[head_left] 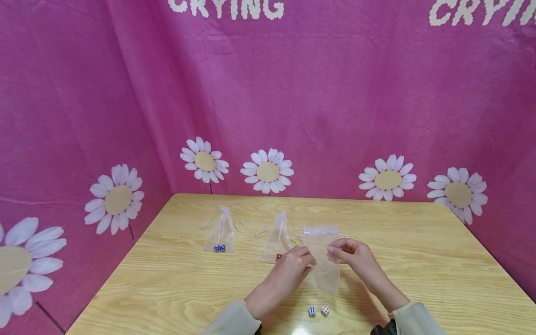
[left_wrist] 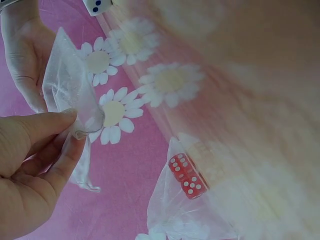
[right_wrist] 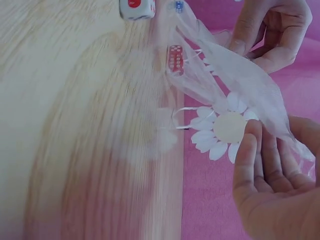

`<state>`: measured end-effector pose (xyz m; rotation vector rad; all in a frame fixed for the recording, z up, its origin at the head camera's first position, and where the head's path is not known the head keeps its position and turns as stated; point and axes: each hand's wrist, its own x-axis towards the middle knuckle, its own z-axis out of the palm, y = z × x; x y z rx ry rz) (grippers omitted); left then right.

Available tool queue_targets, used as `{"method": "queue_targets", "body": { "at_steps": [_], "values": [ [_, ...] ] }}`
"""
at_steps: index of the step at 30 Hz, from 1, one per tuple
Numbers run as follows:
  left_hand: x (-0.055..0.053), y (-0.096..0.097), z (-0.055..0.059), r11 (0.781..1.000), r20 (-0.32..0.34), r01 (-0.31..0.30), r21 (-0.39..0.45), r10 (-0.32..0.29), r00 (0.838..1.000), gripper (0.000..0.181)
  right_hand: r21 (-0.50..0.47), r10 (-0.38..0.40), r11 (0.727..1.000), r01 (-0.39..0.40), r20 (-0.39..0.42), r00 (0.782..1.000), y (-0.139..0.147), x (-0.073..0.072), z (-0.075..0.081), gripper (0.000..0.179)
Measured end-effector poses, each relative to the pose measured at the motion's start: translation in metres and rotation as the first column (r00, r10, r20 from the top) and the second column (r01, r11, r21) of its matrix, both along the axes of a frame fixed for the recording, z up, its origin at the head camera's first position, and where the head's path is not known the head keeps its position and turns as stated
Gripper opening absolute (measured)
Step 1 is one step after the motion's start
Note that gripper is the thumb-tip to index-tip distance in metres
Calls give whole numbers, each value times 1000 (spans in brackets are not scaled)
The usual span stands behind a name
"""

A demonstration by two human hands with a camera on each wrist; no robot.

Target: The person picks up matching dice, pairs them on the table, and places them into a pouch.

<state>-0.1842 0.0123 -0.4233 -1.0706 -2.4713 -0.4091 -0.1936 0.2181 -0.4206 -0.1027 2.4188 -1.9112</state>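
Note:
A sheer white organza drawstring bag [head_left: 328, 278] is held up between both hands, its bottom toward the near side of the table. My left hand [head_left: 289, 267] pinches its left side; in the left wrist view, the thumb [left_wrist: 57, 121] and fingers press together on the fabric. With thumb and fingertips, my right hand [head_left: 356, 261] grips the bag's other side, as the right wrist view shows too. No dice show inside this bag. Two white dice lie close below it: one die [head_left: 311, 311] with blue dots, the other die [head_left: 325, 310] beside it.
A similar bag [head_left: 272, 242] containing red dice [head_left: 279, 257] lies just left of my left hand, partly covered by it. Farther left lies another bag [head_left: 226, 228] with blue dice [head_left: 219, 248]. Behind the wooden table [head_left: 418, 260] hangs a pink flowered cloth [head_left: 318, 111].

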Motion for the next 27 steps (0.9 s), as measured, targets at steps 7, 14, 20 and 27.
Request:
{"method": "queue_targets", "body": {
  "at_steps": [7,14,20,27],
  "values": [
    [-2,-5,0,997,41,-8,80,5,999,11,116,-3,993,25,-180,984,4,2,-2,25],
    [-9,-17,8,901,180,-76,426,-2,984,10,240,4,960,142,-520,854,8,6,-10,5],
    [-16,-26,16,779,257,-111,617,-67,964,20,305,109,935,181,-733,672,13,4,-18,23],
    [-17,-31,11,840,292,3,542,-192,937,22,364,332,931,-27,-811,482,18,0,-24,22]
  ]
}}
